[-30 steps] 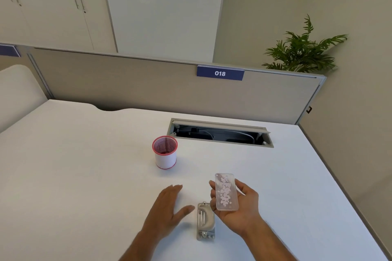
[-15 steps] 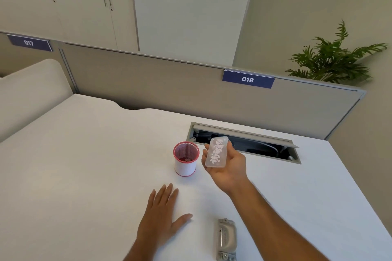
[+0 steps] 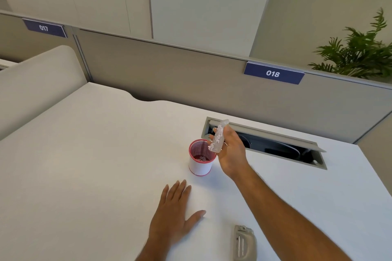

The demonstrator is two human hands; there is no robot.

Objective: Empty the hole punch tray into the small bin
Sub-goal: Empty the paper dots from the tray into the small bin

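So the person's right hand (image 3: 232, 150) is up over the desk (image 3: 95, 154), fingers wrapped around the clear hole punch tray (image 3: 218, 136). The tray is tipped steeply on its long edge, open side facing left toward the small bin (image 3: 200, 158), with its lower end right above the bin's right rim. Can't quite tell if it's touching the rim or just hovering there. Pale paper dots (image 3: 219, 133) are bunched along the tray's inner face, and a few more sit at the bottom of the bin on the dark red inside. The bin itself is a little white cup with a red rim and red base band, standing upright just left of the hand.

The left hand (image 3: 176, 216) is flat on the desk, palm down, fingers together and thumb sticking out to the right, holding nothing. It's nearer the person than the bin, a bit apart from it.

The metal hole punch body (image 3: 244, 243) lies on the desk at the bottom edge of view, just under the right forearm, well away from the bin.

Behind the hand there's an open cable hatch (image 3: 265, 144) in the desktop, then a grey divider panel (image 3: 169, 78) with a blue 018 tag (image 3: 273, 73), and a green plant (image 3: 358, 53) poking up behind it on the right.
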